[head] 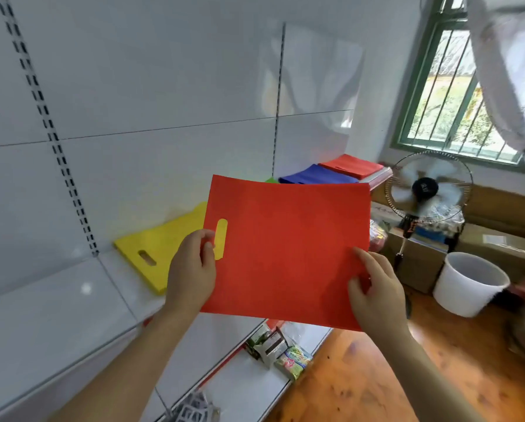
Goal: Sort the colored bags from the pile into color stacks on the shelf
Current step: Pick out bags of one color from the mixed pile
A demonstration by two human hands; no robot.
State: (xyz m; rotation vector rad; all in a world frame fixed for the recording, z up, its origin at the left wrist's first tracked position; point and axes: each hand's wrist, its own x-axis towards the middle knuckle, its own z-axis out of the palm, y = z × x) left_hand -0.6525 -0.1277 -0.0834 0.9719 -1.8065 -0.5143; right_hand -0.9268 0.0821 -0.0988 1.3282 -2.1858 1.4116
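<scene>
While held flat above the white metal shelf (57, 303), the red flat fabric bag (288, 248) is pinched by left hand (191, 269) at its handle slot and right hand (374, 287) at the opposite edge | likely bound for the far-right red stack (352, 166) | yellow stack (160, 248) near-left, blue stack (316, 175) between.

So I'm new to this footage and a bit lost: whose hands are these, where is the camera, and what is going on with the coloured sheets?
There is no machine here. The camera sits on a person's head and looks down at their own two hands. The left hand and right hand each pinch an edge of a flat red bag, held in the air above a white shelf. On that shelf lie a yellow stack, a blue stack and, farthest off, a red stack. A sliver of green shows behind the held bag.
</scene>
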